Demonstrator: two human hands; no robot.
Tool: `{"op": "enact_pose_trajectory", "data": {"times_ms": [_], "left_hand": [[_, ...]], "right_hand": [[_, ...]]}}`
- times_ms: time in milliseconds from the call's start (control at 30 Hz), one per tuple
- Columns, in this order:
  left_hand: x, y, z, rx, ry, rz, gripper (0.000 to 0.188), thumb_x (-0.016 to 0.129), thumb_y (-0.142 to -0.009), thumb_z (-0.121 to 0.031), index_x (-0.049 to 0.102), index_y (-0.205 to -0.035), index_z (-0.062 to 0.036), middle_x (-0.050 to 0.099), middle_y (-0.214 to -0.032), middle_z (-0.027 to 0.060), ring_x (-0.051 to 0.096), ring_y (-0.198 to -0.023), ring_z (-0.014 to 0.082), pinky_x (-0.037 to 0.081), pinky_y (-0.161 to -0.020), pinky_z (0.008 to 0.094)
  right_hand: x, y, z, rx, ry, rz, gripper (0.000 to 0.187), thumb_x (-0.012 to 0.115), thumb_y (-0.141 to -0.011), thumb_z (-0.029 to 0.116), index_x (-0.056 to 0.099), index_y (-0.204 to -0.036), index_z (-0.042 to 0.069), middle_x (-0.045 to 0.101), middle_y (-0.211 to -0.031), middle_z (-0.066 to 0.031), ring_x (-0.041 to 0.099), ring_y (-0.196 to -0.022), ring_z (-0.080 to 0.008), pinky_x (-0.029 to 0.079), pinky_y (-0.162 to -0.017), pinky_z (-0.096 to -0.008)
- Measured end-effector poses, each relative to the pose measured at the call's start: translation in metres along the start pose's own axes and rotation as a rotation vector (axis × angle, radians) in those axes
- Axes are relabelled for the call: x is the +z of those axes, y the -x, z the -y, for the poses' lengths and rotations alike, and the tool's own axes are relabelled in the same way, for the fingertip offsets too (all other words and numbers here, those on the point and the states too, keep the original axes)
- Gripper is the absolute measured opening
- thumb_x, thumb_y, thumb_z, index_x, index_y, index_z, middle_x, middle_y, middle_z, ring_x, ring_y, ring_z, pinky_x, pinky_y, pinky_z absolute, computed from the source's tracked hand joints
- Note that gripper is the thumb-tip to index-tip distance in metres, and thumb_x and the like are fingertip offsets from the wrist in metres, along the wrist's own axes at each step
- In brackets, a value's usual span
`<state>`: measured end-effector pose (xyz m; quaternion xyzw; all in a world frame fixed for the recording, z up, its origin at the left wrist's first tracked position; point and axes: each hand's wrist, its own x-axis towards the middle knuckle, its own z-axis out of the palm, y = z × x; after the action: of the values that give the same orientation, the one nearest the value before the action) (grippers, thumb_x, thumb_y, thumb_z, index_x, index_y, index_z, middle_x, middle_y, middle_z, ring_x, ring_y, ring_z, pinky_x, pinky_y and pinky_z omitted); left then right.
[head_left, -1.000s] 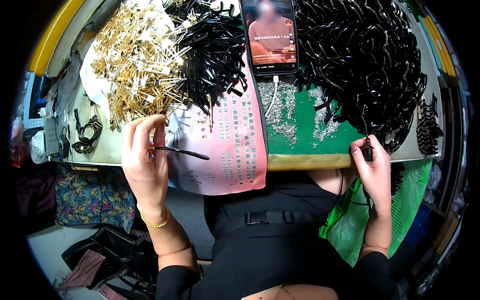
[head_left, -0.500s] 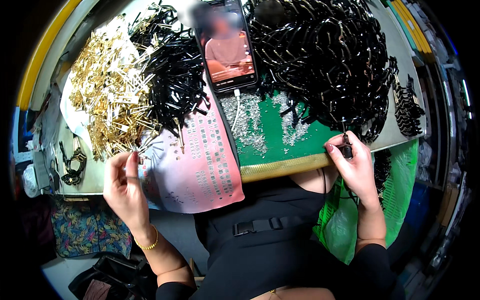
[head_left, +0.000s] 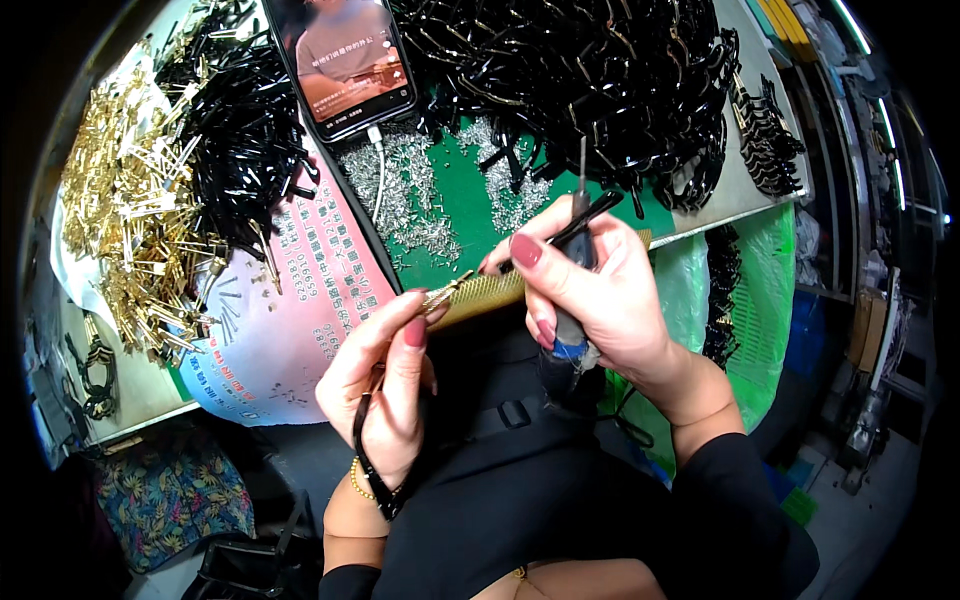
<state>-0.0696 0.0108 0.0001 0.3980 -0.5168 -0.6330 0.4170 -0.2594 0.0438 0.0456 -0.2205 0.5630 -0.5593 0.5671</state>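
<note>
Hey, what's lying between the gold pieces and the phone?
In the head view, a pile of glossy black pieces lies between the gold pieces and the phone.

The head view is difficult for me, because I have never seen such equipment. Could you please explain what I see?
There is no machine here: a person works with two bare hands. A camera worn on the head looks down, so left in the picture is the person's left.

On the table lie a gold-coloured heap, a heap of black pieces, a larger heap of curved black pieces and small silver bits. A phone lies among them.

The left hand pinches a gold-coloured piece; the right hand holds a thin tool with a metal shaft.
</note>
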Motion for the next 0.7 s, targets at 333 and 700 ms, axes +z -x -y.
{"op": "enact_pose_trajectory", "data": {"times_ms": [333,700], "left_hand": [[-0.003,0.002,0.005,0.059,-0.105,0.065,0.022,0.060,-0.099,-0.002,0.066,-0.119,0.0049,0.075,-0.100,0.0166,0.055,-0.056,0.0068,0.043,-0.051,0.0195],[0.008,0.006,0.006,0.055,-0.224,0.125,0.020,0.068,-0.091,0.006,0.073,-0.110,0.0020,0.076,-0.094,0.0128,0.071,-0.081,0.0156,0.054,-0.074,0.0253]], "right_hand": [[0.001,0.002,-0.013,0.005,0.021,0.041,0.016,0.075,-0.093,0.012,0.066,-0.099,0.000,0.065,-0.075,-0.0019,0.057,-0.052,-0.0055,0.045,-0.047,-0.0198],[-0.012,0.016,-0.014,-0.050,0.153,0.081,0.018,0.071,-0.096,0.016,0.067,-0.099,-0.001,0.067,-0.081,-0.0031,0.057,-0.060,-0.0035,0.045,-0.051,-0.0193]]}}
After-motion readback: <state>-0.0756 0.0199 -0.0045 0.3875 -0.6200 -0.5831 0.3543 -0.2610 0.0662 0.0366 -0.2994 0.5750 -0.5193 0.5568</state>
